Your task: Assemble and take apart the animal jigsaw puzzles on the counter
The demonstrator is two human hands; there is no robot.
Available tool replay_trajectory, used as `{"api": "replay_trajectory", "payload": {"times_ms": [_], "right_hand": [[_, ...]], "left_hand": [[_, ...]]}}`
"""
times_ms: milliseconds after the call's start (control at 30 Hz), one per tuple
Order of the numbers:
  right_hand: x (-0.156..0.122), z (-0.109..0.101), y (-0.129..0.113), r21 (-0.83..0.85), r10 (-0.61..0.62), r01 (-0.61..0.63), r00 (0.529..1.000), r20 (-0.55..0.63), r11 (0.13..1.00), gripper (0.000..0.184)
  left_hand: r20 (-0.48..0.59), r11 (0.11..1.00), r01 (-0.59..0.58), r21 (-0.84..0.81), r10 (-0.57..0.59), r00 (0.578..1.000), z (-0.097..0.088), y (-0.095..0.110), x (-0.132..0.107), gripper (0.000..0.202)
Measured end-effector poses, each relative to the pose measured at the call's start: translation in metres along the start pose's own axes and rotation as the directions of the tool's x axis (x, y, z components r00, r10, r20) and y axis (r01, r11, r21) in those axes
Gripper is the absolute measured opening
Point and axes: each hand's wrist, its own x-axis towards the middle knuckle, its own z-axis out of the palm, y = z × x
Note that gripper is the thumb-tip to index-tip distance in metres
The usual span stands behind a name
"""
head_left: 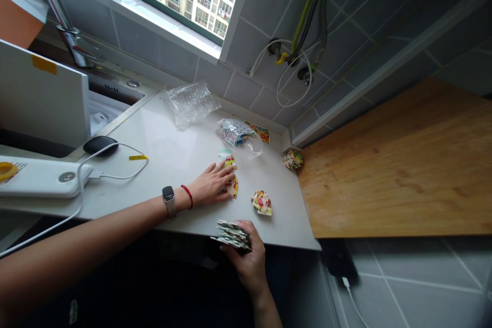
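My left hand (pixel 212 183) lies flat on the white counter (pixel 172 154), fingers stretched over a few joined colourful puzzle pieces (pixel 231 174). A watch and a red band sit on that wrist. My right hand (pixel 246 253) is at the counter's front edge, closed around a stack of puzzle pieces (pixel 231 234). A small pile of pieces (pixel 262 203) lies between the hands, slightly to the right. Another pile (pixel 292 159) rests at the counter's right edge by the wooden top.
A plastic bag with pieces (pixel 235 131) and a printed picture sheet (pixel 259 131) lie near the tiled wall; bubble wrap (pixel 190 103) sits further left. A sink and tap (pixel 73 41), white box (pixel 40 95), power strip (pixel 42 177) are left. Wooden worktop (pixel 395 164) is right.
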Motion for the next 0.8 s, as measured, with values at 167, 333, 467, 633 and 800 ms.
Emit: {"api": "replay_trajectory", "payload": {"times_ms": [167, 333, 467, 633, 800], "right_hand": [[0.009, -0.004, 0.0, 0.252, 0.24, -0.209, 0.966, -0.099, 0.945, 0.054], [0.035, 0.009, 0.005, 0.39, 0.29, -0.204, 0.941, -0.174, 0.898, 0.064], [0.049, 0.02, 0.017, 0.387, 0.295, -0.195, 0.93, -0.219, 0.901, 0.065], [0.052, 0.024, 0.026, 0.365, 0.32, -0.218, 0.914, -0.249, 0.905, 0.067], [0.052, 0.023, 0.024, 0.383, 0.314, -0.208, 0.918, -0.241, 0.9, 0.063]], "left_hand": [[0.021, 0.99, -0.135, 0.036, 0.134, 0.991, -0.014, -0.001, 0.001, 0.018], [0.036, 0.987, -0.159, 0.03, 0.157, 0.987, -0.027, -0.007, 0.005, 0.02], [0.065, 0.985, -0.166, -0.05, 0.169, 0.983, -0.038, -0.013, 0.009, 0.04], [0.076, 0.968, -0.144, -0.204, 0.162, 0.984, -0.062, -0.024, 0.02, 0.043], [0.082, 0.945, -0.117, -0.306, 0.148, 0.986, -0.074, -0.029, 0.03, 0.048]]}}
